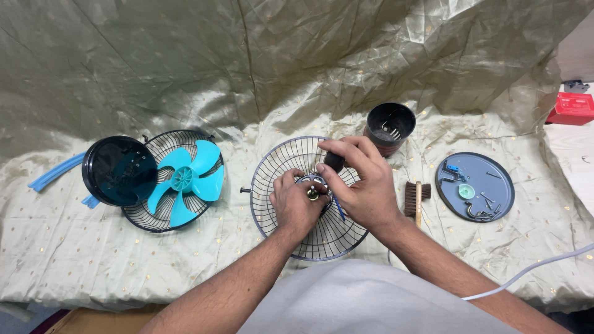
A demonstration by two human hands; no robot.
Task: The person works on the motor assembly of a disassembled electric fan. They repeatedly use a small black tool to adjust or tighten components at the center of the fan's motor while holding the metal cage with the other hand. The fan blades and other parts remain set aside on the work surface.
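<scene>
A round wire fan guard (278,161) lies flat on the cloth in front of me, with a fan motor hub (313,187) and its brass shaft at its centre. My left hand (296,204) grips the hub from the left and below. My right hand (362,179) is closed on a screwdriver with a black handle (334,161) and a blue shank, its tip pointing down at the hub. Both hands touch over the middle of the guard.
At the left, a second wire guard (162,218) carries a turquoise fan blade (185,179), a dark round cover (117,171) and a blue strip (52,174). A dark cup (390,128), a brush (417,199), a grey plate (492,167) with small parts, a white cable (532,267) and a red box (572,108) sit at the right.
</scene>
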